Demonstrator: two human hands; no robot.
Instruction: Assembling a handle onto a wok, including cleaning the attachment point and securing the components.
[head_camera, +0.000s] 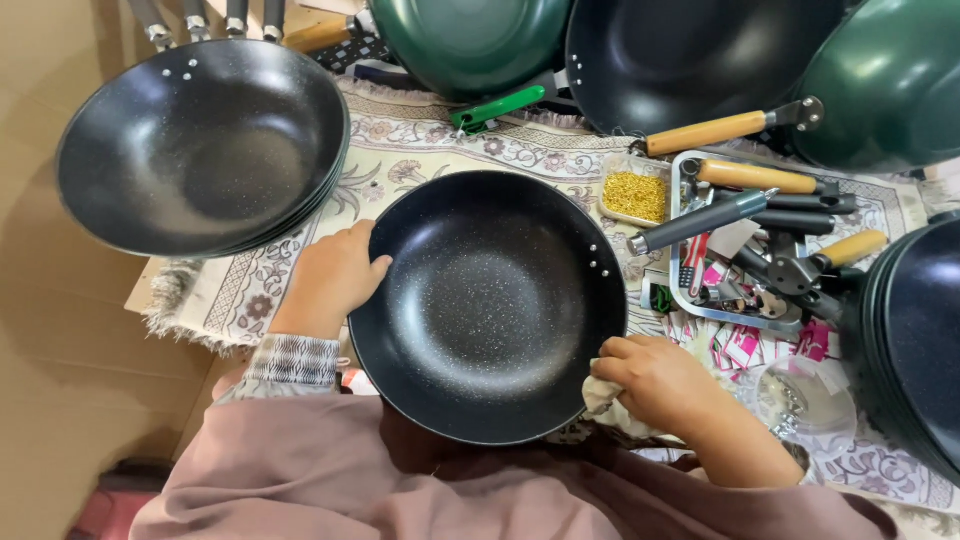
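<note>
**Holding a black speckled pan with both hands**

Gripping its rim on 2 sides, a person steadies a round black pan (487, 305) seen from above. The pan has a dark non-stick inside flecked with pale specks, sloping walls and 3 small rivets on its right wall; no handle is attached. It sits in the middle of the view, just in front of the person's body.

The left hand (333, 277) lies curled against the pan's left rim, thumb touching the edge. The right hand (655, 382) is closed around a crumpled whitish cloth (606, 402) at the lower right rim.

Beneath lies a cream rug (400, 150) with a floral pattern and fringed edges, spread over brown cardboard (50, 330).

A stack of matching black pans (200, 145) sits at upper left. Along the top are 2 green pans (470, 40) and another black one (690, 55). More stacked pans fill the right edge.

To the right, a shallow metal tray (682, 300) holds loose handles, some wooden, some grey. Beside it, a small clear tub (635, 195) holds yellow-gold bits. Small pink and white labels (745, 345) lie scattered near the tray, too small to make out.
</note>
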